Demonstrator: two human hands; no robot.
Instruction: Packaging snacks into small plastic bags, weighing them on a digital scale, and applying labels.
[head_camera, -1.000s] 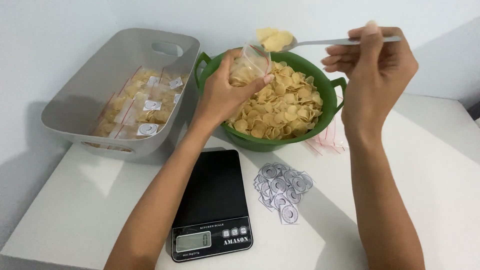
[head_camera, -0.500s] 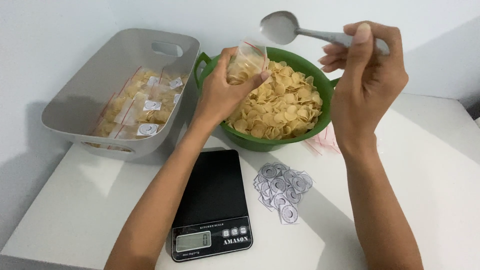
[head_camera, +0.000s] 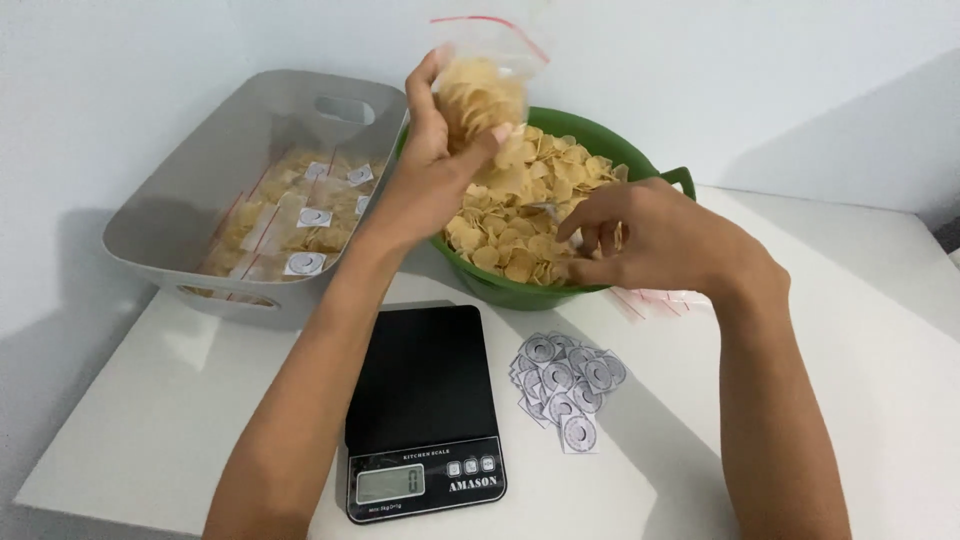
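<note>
The left hand grips a half-filled zip bag of crackers above the green bowl at the tabletop's far edge; the right hand, fingers loosely curled, rests in the crackers. The scale is bare, weighing pending.

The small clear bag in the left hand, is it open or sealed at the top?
Open. The bag, part-filled with yellow crackers, is held upright by the left hand, and its red-striped mouth gapes wide above them.

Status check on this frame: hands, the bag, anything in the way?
Left hand grips clear bag of chips, raised above green bowl. Right hand low over bowl's chips, fingers curled; spoon not visible. Scale bare, nothing blocking.
</note>
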